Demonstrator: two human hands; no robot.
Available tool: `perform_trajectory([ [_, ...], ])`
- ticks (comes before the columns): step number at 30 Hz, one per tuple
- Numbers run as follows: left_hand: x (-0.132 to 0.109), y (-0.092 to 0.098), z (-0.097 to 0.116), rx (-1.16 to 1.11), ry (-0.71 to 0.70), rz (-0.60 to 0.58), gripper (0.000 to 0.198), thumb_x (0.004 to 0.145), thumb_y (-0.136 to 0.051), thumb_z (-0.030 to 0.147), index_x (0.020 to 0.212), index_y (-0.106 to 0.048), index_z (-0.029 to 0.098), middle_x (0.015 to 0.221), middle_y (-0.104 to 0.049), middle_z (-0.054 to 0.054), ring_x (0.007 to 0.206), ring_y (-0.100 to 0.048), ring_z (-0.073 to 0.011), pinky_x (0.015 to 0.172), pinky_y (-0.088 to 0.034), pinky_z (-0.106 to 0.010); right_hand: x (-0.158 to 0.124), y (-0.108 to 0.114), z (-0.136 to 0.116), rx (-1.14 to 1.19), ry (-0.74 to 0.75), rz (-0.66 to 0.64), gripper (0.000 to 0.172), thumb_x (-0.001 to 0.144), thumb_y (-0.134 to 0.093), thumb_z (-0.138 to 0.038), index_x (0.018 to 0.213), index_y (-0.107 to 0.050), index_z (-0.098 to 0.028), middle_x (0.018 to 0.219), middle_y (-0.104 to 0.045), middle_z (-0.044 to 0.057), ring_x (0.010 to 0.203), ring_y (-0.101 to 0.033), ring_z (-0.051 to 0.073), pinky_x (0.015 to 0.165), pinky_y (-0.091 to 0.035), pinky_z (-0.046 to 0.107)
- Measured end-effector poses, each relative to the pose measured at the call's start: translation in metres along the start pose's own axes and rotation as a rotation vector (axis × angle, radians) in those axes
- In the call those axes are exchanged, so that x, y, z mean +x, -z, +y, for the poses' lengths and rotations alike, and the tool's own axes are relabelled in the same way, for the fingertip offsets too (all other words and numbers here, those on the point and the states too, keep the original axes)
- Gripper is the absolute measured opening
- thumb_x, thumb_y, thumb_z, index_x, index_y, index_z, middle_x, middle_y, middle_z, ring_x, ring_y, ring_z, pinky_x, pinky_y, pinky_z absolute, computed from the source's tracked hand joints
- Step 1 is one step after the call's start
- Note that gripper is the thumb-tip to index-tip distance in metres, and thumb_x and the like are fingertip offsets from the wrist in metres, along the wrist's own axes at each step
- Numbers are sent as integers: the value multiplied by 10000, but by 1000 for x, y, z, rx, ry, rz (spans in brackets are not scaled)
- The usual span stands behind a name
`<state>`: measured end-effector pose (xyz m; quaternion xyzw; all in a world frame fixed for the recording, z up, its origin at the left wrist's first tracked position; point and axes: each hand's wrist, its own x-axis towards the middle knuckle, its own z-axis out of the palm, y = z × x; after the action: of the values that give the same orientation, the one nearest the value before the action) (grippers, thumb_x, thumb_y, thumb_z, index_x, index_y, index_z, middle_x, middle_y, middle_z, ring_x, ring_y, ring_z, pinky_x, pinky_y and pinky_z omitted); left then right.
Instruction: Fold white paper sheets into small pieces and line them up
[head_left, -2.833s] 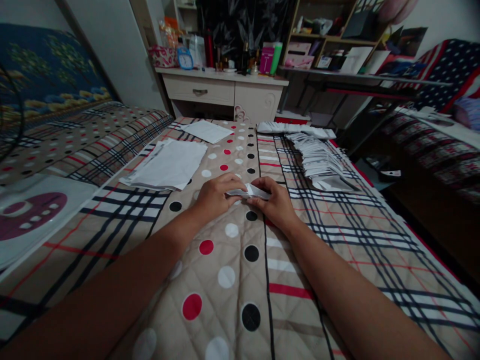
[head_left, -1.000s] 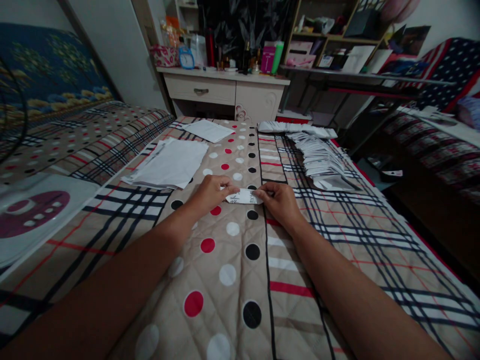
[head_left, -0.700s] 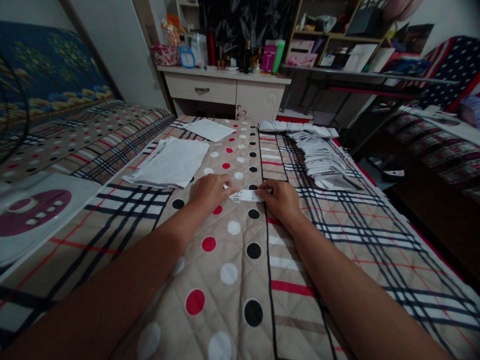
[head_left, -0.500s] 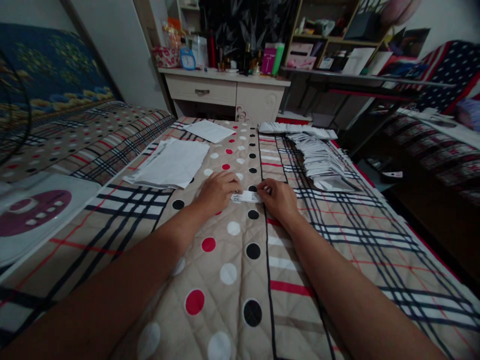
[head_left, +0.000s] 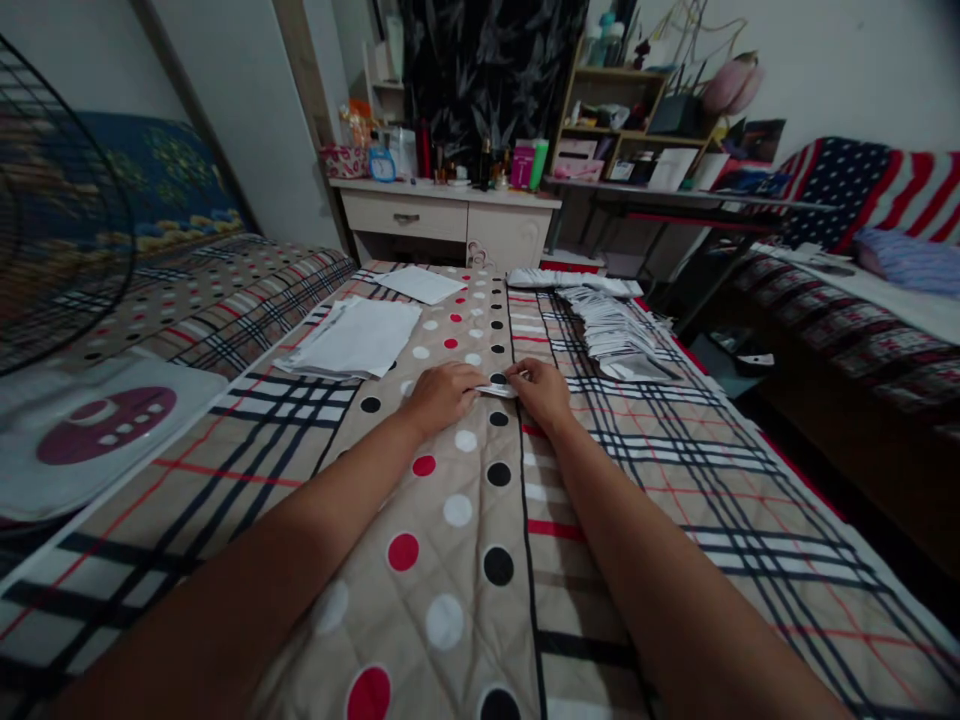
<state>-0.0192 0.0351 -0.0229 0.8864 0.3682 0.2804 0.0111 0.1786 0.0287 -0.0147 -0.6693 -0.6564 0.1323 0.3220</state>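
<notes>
Both arms reach forward over a patterned bedspread (head_left: pixel 465 460). Between my hands lies a small strip of folded white paper (head_left: pixel 498 390), with dark print seen on it in the earlier frame. My left hand (head_left: pixel 444 396) has its fingers closed on the strip's left end. My right hand (head_left: pixel 541 392) pinches the right end between thumb and fingers. Left of them rests a stack of flat white sheets (head_left: pixel 360 338), and a further white sheet (head_left: pixel 421 284) lies behind it. To the right is a fanned row of folded white papers (head_left: pixel 611 335).
Behind the row lies another long bundle of white papers (head_left: pixel 574 283). A white bag with a purple print (head_left: pixel 105 425) sits at the left edge, near a fan guard (head_left: pixel 124 230). A white dresser (head_left: pixel 442 218) stands beyond the bed; a shelf desk (head_left: pixel 690 195) is at the right.
The view has tilted up and shifted. The paper strip now looks narrower, its printed face less visible, with both hands still at its ends.
</notes>
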Motion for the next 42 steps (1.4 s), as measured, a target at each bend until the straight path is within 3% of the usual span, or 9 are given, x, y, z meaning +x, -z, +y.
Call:
perform_trajectory([
  [4,-7,4,6,-6,19,42,211,867,-595,170,1015,-739,214,1025,-744,-66,983,-671,-218,879,-515,-345,-14,-1,3,211,46,42,282,828,-529,-371,825,-732,-175,736,-689,29,694,-596,165,662,-422,262],
  [8,-16,10,14,-9,86,74,200,869,-602,182,1001,-749,205,985,-750,-73,930,-684,-217,829,-519,-325,-29,0,4,382,136,118,392,853,-531,-478,769,-729,-151,790,-696,64,776,-615,189,739,-455,300],
  [13,-22,14,16,-28,128,81,183,877,-605,214,967,-763,200,977,-755,-73,901,-689,-216,796,-513,-307,-38,1,2,408,370,67,280,719,-755,-385,911,-746,-182,893,-714,64,837,-637,201,766,-480,310],
  [16,-22,14,16,-42,117,78,179,885,-598,221,944,-767,210,967,-756,-63,885,-687,-202,787,-505,-288,-36,-1,1,336,466,38,153,751,-744,-308,859,-755,-201,840,-720,58,827,-650,204,757,-483,308],
  [27,-16,8,23,-12,106,80,187,891,-599,263,963,-764,213,971,-765,-58,883,-693,-202,784,-494,-288,-35,-4,-7,274,328,60,88,743,-750,-265,778,-754,-185,760,-740,40,707,-660,180,661,-464,270],
  [34,-14,9,23,21,279,122,191,883,-594,290,911,-777,246,891,-771,-52,813,-688,-203,680,-441,-277,-33,-6,-8,112,415,133,110,806,-664,-231,785,-760,-183,789,-739,54,757,-655,186,682,-427,265],
  [42,-10,12,19,-20,404,127,238,884,-557,305,819,-766,211,768,-743,-53,688,-624,-183,593,-334,-280,-35,3,-13,5,243,106,254,879,-540,-319,872,-760,-192,701,-702,41,672,-607,176,611,-343,260],
])
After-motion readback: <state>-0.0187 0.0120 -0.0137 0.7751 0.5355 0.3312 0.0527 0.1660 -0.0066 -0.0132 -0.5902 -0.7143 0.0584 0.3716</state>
